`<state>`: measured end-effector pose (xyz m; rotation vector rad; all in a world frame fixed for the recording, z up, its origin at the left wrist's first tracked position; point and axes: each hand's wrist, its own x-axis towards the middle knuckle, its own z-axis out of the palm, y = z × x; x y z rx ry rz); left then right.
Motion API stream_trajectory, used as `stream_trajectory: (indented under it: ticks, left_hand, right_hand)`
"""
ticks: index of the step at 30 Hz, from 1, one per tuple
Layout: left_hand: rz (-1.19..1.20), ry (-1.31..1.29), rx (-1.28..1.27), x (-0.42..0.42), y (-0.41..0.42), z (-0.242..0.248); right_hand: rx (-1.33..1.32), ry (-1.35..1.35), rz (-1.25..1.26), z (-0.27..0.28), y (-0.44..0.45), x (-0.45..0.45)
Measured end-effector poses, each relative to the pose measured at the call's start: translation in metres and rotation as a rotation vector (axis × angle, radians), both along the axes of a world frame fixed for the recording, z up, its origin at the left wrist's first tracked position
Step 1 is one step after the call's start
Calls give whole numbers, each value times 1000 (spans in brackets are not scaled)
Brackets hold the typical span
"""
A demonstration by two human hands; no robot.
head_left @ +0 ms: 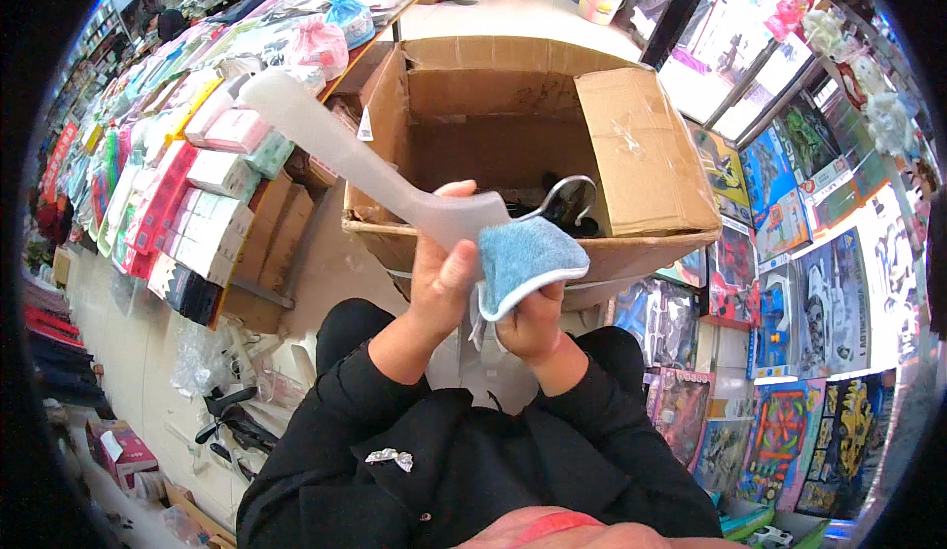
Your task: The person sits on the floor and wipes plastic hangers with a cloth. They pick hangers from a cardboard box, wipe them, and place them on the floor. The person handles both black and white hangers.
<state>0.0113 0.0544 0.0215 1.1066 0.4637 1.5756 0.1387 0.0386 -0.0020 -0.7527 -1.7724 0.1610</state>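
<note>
My left hand (pixel 436 290) grips the lower end of a long, whitish, translucent plastic or foam sleeve (pixel 355 157) that slants up to the left. In my right hand (pixel 536 327) is a light blue plush cloth (pixel 527 260) with white edging, pressed close against the sleeve's end. A curved shiny metal piece (pixel 581 183) rises just behind the cloth; whether it joins the sleeve is hidden. Beyond both hands stands a large open cardboard box (pixel 496 90) with dark items at its bottom.
One flap (pixel 629 157) folds over the box's right side. Left of it, a display table (pixel 255 209) is crowded with packaged goods. Boxed toys (pixel 777 430) line the right side. Black plastic parts (pixel 237 423) and clear wrapping (pixel 200 356) lie on the floor at left.
</note>
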Motion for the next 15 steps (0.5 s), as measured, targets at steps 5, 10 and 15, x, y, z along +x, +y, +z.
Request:
stream_trajectory:
  ticks: [5, 10, 15]
  left_hand:
    - [-86, -143, -25, -7, 1, 5]
    - [-80, 79, -99, 7, -10, -11]
    - [-288, -27, -168, 7, -14, -15]
  right_hand:
    - [-572, 849, 378, 2, 0, 2]
    - [-713, 902, 319, 10, 0, 12]
    - [-610, 1134, 334, 2, 7, 26]
